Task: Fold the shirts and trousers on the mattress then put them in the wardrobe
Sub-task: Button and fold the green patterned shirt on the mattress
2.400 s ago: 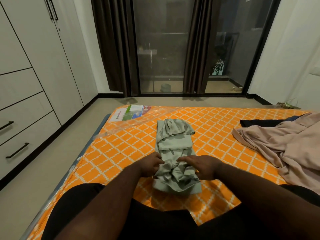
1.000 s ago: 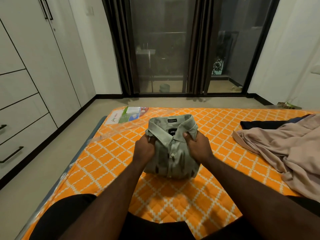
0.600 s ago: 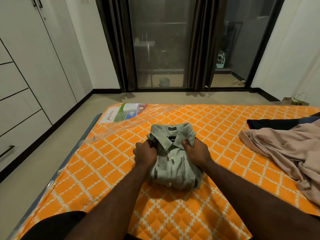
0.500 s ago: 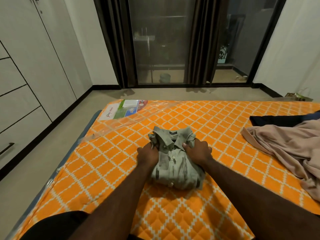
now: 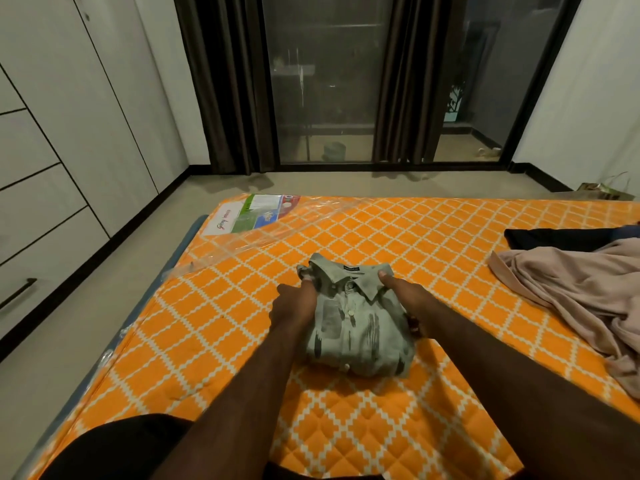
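Observation:
A pale green patterned shirt [image 5: 356,327] lies folded into a compact bundle, collar up and buttons showing, on the orange quilted mattress [image 5: 214,327]. My left hand [image 5: 294,306] grips the bundle's left side near the collar. On the opposite side my right hand [image 5: 405,299] grips it, thumb on the collar and fingers tucked under the edge. A crumpled beige garment [image 5: 575,299] lies unfolded at the right of the mattress, with a dark garment [image 5: 561,237] behind it. The white wardrobe [image 5: 52,133] with drawers fills the left wall.
A loose clear plastic sheet [image 5: 277,230] and a printed label [image 5: 249,213] cover the mattress's far left corner. Beyond the mattress is bare floor, then dark curtains and a glass sliding door [image 5: 325,84]. My knee in black cloth [image 5: 114,445] is at the bottom left.
The long folded strip was folded over into a compact bundle with the collar on top. Both hands lowered it onto the mattress and slid along its sides.

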Demonstrator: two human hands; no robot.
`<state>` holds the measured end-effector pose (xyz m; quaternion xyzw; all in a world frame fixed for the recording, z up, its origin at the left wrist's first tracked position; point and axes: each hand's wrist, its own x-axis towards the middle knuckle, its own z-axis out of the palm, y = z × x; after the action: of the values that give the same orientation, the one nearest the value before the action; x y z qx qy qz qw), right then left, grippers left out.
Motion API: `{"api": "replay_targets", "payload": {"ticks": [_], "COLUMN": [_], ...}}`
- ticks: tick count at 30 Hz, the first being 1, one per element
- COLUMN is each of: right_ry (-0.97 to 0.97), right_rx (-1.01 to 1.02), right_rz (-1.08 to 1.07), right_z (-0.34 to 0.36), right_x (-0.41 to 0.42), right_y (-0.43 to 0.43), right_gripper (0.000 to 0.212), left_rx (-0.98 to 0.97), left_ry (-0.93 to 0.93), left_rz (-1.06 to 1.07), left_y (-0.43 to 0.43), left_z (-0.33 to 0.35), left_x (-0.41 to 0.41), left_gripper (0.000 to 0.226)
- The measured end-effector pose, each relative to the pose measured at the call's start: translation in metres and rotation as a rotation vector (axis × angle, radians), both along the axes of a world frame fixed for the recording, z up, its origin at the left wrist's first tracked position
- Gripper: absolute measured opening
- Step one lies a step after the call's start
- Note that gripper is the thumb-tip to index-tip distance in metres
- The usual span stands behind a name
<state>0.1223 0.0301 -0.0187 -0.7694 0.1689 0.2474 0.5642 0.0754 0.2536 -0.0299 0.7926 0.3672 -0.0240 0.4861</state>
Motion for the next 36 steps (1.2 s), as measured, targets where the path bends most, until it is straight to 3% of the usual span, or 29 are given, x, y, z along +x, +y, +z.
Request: {"api": "replay_targets", "payload": {"ticks": [2,5,7,9,12,15,24,27,31,36], "right_ry": [0.065,0.105,0.104,0.114,0.099,-0.009,-0.455,-0.490,-0.516,-0.424], "right_rx": [0.113,0.264,0.344,0.437,0.555,0.531,0.481,0.477,0.505,0.591], "right_rz": [0.070,0.146,0.181,0.190,0.154,0.095,0.135,0.111,0.144,0.215], "right_z": [0.001,-0.002,-0.002,0.000,-0.004,-0.008,0.001,0.001,-0.003,-0.003], "right_x": [-0.004,-0.011,-0.015,-0.022,-0.027,-0.029,-0.033,-0.033,-0.042,-0.067], "right_y": [-0.002,-0.005,-0.003,0.004,0.015,0.023,0.064,0.104,0.176,0.262], "right_gripper": [0.070,0.064,0.061,0.052,0.043,0.041,0.031,0.034,0.034,0.028], "left_rx": [-0.087,-0.295,-0.388,-0.500,-0.592,-0.600,-0.326,-0.178,0.163,0.316], "left_ry": [-0.004,-0.044,-0.074,-0.075,-0.155,-0.135,-0.304,-0.306,-0.258,-0.269], "left_rz": [0.007,-0.015,-0.045,-0.099,-0.126,-0.114,-0.128,-0.137,-0.199,-0.157], "left_y": [-0.006,-0.009,0.001,0.001,-0.011,-0.006,0.043,0.080,0.151,0.241], "left_z": [0.004,-0.003,-0.036,-0.045,-0.011,-0.009,0.019,0.034,0.049,0.051], "left_x": [-0.002,0.004,0.021,0.023,-0.004,-0.007,0.000,-0.005,-0.028,-0.078], "left_gripper": [0.095,0.130,0.135,0.115,0.061,0.049,0.048,0.052,0.061,0.069]}}
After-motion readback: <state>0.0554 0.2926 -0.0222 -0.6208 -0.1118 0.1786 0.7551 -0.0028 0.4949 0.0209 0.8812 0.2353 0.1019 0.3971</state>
